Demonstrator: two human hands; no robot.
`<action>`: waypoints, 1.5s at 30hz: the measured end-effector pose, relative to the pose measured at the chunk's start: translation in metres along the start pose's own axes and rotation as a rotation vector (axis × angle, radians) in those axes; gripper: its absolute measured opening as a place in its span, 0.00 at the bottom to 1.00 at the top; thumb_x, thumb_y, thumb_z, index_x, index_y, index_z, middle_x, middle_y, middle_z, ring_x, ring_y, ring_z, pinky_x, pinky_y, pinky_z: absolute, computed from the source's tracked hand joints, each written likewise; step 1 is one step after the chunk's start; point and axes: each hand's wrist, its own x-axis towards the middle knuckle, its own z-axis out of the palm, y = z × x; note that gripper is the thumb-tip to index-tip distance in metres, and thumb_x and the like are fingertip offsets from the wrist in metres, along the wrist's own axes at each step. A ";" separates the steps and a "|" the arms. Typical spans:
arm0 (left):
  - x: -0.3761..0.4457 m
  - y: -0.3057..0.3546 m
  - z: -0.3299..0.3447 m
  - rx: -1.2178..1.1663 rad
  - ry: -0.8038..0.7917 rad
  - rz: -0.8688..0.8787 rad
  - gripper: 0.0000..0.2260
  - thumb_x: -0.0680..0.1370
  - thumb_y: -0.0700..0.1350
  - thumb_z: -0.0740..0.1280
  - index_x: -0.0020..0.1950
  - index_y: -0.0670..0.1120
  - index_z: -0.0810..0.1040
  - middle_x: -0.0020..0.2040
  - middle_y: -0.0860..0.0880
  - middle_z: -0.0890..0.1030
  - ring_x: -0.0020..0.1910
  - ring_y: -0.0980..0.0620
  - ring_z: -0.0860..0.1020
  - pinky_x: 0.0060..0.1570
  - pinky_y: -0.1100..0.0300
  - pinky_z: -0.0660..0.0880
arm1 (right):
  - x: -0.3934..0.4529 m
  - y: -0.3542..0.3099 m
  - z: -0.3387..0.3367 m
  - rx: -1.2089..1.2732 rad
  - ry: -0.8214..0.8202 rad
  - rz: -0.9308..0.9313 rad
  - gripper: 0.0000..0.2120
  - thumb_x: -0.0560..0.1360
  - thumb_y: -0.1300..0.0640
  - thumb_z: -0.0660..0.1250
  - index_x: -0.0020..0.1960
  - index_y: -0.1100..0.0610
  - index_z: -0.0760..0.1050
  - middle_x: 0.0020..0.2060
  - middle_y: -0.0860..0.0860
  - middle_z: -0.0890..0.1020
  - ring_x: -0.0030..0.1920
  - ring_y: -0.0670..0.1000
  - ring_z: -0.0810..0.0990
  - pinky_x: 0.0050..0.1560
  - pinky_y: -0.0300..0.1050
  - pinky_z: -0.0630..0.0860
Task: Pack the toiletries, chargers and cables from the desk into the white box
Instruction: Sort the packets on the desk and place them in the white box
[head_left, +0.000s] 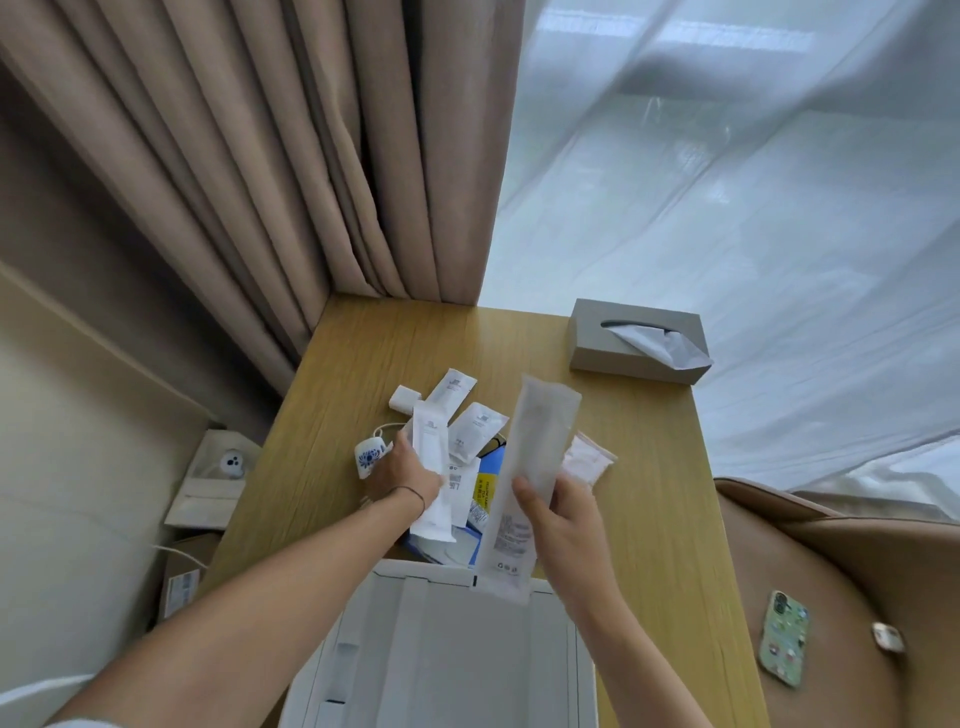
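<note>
- Your right hand (558, 525) pinches a long translucent packet (524, 488) near its lower half, thumb across the front; the packet stands nearly upright, its bottom edge just above the far rim of the white box (457, 644)
- Lower that packet straight down and tip it flat so it lies along the box floor, leaving room for the rest
- Your left hand (408, 475) closes around a white sachet (431, 467) in the pile on the desk (649, 441); grip it mid-length so it does not fold or drag its neighbours
- Other sachets (475, 431), a white charger block (404, 399) and a thin cable (384, 428) lie just beyond; what seems to be a small printed pouch (370, 457) sits beside your left knuckles, though it is too blurred to name
- Lift the sachet clear before swinging it over, since the pile overlaps
- Leave the tissue box (636, 340) and the phone (783, 639) where they are
</note>
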 end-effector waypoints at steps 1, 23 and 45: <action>0.000 0.000 0.000 -0.027 0.008 0.006 0.28 0.72 0.47 0.75 0.69 0.48 0.68 0.61 0.44 0.80 0.58 0.42 0.80 0.52 0.47 0.79 | -0.005 0.002 0.001 0.018 -0.005 0.011 0.08 0.82 0.56 0.67 0.48 0.59 0.81 0.43 0.57 0.86 0.47 0.62 0.85 0.49 0.62 0.81; -0.115 -0.053 -0.092 -0.799 0.069 0.302 0.02 0.80 0.40 0.65 0.50 0.45 0.78 0.43 0.50 0.83 0.41 0.53 0.81 0.40 0.57 0.79 | -0.087 0.101 0.045 -0.247 -0.196 0.306 0.06 0.79 0.61 0.68 0.53 0.57 0.84 0.46 0.49 0.88 0.47 0.48 0.86 0.46 0.41 0.78; -0.207 -0.129 -0.087 -0.978 -0.220 0.113 0.06 0.80 0.39 0.67 0.50 0.47 0.83 0.48 0.44 0.87 0.50 0.39 0.84 0.52 0.41 0.81 | -0.084 0.172 0.066 -0.638 -0.143 0.527 0.15 0.76 0.50 0.72 0.32 0.53 0.78 0.29 0.47 0.85 0.30 0.48 0.85 0.31 0.41 0.82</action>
